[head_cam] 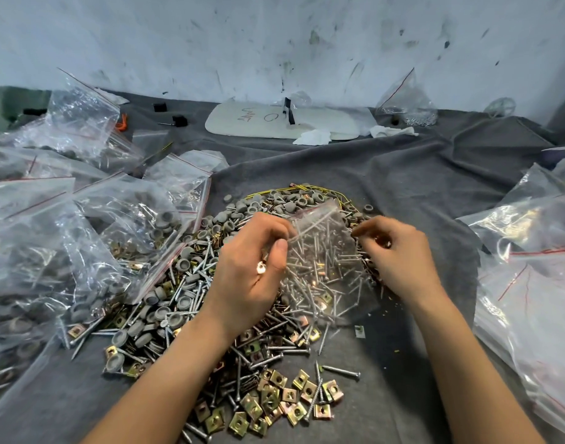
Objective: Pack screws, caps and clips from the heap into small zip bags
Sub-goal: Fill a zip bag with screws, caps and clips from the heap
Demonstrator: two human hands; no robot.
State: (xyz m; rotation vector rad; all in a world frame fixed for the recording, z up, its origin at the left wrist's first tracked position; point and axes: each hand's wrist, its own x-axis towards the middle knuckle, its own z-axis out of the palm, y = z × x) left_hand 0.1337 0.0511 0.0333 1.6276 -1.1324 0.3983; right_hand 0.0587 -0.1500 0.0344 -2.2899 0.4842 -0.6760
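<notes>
zip bag (pixel 322 270) pinched by left grip (pixel 252 267), right grip (pixel 399 251) curled beside it, hold unclear

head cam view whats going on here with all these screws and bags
A person is bagging parts from a heap of screws, grey caps and brass clips on a grey cloth. The left hand pinches a small zip bag by its edge. The right hand, fingers curled, is at the bag's other side, its grip unclear. Filled bags lie to the left.
</notes>
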